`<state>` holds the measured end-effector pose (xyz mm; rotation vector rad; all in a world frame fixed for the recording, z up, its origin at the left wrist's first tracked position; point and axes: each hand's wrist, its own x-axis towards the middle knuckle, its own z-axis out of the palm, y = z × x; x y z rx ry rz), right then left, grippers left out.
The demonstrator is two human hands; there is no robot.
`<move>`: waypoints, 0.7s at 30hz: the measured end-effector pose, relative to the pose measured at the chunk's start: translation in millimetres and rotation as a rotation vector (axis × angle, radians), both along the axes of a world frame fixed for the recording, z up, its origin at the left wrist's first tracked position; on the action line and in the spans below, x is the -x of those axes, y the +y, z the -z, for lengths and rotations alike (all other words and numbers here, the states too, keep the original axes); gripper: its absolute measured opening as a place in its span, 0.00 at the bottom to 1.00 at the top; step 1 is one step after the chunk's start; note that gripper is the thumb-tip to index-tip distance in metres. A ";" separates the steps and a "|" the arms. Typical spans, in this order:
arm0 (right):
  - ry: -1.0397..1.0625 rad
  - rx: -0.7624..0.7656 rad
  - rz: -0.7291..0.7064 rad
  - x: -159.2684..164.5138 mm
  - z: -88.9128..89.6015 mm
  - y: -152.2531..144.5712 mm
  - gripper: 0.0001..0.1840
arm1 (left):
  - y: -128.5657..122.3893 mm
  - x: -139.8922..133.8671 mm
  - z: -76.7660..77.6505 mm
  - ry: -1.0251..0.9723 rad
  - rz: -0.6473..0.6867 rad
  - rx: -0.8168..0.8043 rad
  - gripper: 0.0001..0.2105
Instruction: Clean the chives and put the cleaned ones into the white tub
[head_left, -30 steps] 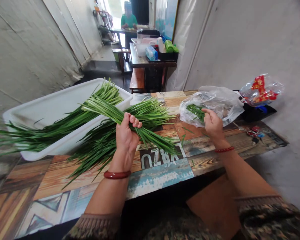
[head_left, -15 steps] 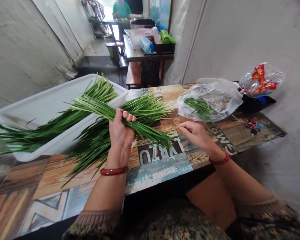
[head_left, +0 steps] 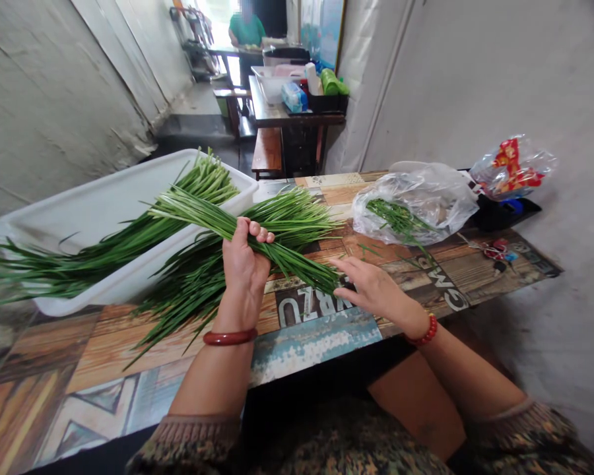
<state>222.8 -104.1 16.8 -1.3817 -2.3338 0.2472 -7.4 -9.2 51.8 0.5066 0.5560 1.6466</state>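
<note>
My left hand (head_left: 247, 254) is closed around a bunch of garlic chives (head_left: 198, 211), pale stalk ends up to the left, dark leaf tips down to the right. At those leaf tips is my right hand (head_left: 369, 284), its thumb and fingers apart on either side of them; whether it touches them I cannot tell. Under the held bunch, a bigger pile of chives (head_left: 297, 214) lies on the wood-patterned table (head_left: 109, 336). More chives (head_left: 133, 241) rest in a long white plastic tub (head_left: 99, 188) on the left.
A clear plastic bag (head_left: 426, 191) with green scraps sits at the right, near a red-printed plastic bag (head_left: 515, 168) and a small bundle of keys (head_left: 497, 251). Beyond stands another table (head_left: 272, 115) with containers. A person in green (head_left: 247, 30) is in the background.
My right hand has moved left to the leaf tips and its fingers have parted. Some green bits now lie on the table near the clear bag. My left hand keeps its hold.
</note>
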 end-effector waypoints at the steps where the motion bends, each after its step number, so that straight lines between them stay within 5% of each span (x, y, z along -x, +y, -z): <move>1: -0.048 -0.022 0.005 2.3 2.7 -1.8 0.21 | 0.2 0.1 0.5 0.001 0.003 -0.003 0.12; 13: -0.078 -0.158 0.299 4.8 18.1 8.0 0.14 | -7.6 -12.7 2.3 0.015 0.071 -0.009 0.12; 21: 0.119 -0.330 0.497 -52.1 0.7 28.8 0.16 | -3.2 -2.7 0.3 -0.002 0.026 -0.005 0.12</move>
